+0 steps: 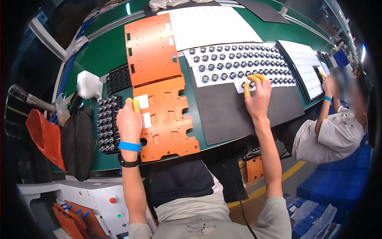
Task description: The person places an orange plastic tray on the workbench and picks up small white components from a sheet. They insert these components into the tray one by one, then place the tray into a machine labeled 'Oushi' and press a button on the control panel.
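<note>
Green tabletop [101, 55] spreads across the head view, with two orange plates on its left half: a flat upper one [149, 47] and a notched lower one [167, 113]. The person's left hand [129, 121], with yellow covers on its fingertips, is at the lower plate's left edge, near two white cards [141, 101]. Its fingers are drawn close together; whether they hold anything cannot be told. Just beside it is a black tray [118, 99] with rows of shiny round parts [108, 123].

The right hand [259, 97] reaches to the lower edge of a white sheet [211, 83] covered in rows of black round pieces [232, 65]. Its thumb and fingers stand slightly apart over the pieces there; I cannot tell if one is gripped. Below that sheet, a dark mat [238, 115] runs toward the near edge. At the right, a co-worker [328, 135] in a light shirt has one hand [327, 85] by another white board [304, 69].
</note>
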Demonstrator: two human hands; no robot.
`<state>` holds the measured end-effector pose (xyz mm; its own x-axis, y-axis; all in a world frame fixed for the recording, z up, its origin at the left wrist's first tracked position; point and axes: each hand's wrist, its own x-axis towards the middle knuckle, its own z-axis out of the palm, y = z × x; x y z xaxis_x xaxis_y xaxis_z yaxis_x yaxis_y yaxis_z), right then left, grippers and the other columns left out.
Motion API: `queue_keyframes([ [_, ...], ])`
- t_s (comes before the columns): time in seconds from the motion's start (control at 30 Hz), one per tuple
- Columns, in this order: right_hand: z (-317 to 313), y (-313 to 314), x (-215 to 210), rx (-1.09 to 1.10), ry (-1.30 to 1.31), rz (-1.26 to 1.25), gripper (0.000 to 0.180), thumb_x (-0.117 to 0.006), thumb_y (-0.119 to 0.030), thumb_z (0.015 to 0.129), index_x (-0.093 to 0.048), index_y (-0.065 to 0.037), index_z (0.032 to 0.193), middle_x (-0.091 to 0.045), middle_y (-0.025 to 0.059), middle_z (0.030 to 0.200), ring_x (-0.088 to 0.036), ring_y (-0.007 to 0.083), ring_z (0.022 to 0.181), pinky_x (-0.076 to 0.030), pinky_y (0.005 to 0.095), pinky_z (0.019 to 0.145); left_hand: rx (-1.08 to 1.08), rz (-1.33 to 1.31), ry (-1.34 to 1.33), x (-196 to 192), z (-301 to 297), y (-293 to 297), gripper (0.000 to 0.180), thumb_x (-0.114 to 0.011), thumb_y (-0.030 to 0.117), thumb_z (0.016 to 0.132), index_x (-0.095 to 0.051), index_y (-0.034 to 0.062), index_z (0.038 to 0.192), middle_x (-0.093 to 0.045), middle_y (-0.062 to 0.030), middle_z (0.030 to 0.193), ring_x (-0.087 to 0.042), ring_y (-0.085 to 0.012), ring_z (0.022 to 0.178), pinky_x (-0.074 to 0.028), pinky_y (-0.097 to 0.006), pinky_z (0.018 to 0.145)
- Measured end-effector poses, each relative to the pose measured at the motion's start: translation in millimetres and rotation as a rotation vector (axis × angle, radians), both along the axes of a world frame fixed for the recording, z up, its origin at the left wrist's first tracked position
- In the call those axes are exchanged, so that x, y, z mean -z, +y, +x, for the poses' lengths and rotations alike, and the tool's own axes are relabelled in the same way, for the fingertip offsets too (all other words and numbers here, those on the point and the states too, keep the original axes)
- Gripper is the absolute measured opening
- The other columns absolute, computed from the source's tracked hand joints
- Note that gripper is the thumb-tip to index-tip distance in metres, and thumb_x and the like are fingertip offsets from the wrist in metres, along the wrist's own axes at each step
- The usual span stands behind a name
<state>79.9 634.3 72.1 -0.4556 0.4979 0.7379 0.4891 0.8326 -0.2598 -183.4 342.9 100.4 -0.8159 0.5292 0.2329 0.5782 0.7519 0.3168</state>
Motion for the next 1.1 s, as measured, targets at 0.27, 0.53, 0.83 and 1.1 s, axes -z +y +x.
queue_keyframes([
  [0.27, 6.1, 5.6, 3.4, 0.007, 0.033, -0.06, 0.024, -0.073, -0.005, 0.084, -0.069, -0.005, 0.108, -0.063, 0.0115, 0.111, -0.057, 0.0303, 0.106, -0.042, 0.043, 0.096, 0.004, 0.179, -0.076, 4.9, -1.8, -0.5, 0.018, -0.056, 0.01, 0.097, -0.064, -0.0062, 0.102, -0.066, -0.0315, 0.086, -0.064, -0.0492, 0.085, -0.049, -0.055, 0.07],
  [0.53, -11.7, -33.8, -22.7, -0.288, 0.107, 0.129, 0.033, -0.076, 0.0, 0.076, -0.07, -0.006, 0.108, -0.069, 0.0109, 0.104, -0.063, 0.0304, 0.093, -0.048, 0.0416, 0.084, 0.012, 0.233, -0.153, 6.2, -2.7, 0.2, 0.019, -0.055, 0.011, 0.099, -0.063, -0.0064, 0.101, -0.065, -0.0316, 0.086, -0.063, -0.0503, 0.085, -0.048, -0.055, 0.068],
  [0.83, -61.6, -197.6, -25.7, -0.836, -0.566, -0.048, 0.084, -0.071, -0.048, 0.086, -0.044, 0.005, 0.146, -0.042, 0.0234, 0.152, -0.032, 0.0414, 0.146, -0.027, 0.0534, 0.12, 0.002, 0.192, -0.075, 9.5, -6.3, 0.5, 0.026, -0.054, 0.02, 0.103, -0.063, -0.0045, 0.099, -0.066, -0.0308, 0.084, -0.064, -0.049, 0.084, -0.05, -0.056, 0.07],
  [1.1, -64.1, -201.1, -25.9, -0.838, -0.568, -0.1, 0.086, -0.075, -0.046, 0.083, -0.044, 0.003, 0.147, -0.041, 0.0202, 0.154, -0.031, 0.0403, 0.147, -0.026, 0.0536, 0.121, 0.06, 0.263, -0.109, 18.1, -13.0, -5.8, 0.028, -0.053, 0.02, 0.103, -0.062, -0.0059, 0.098, -0.066, -0.0309, 0.084, -0.063, -0.0506, 0.084, -0.049, -0.056, 0.069],
])
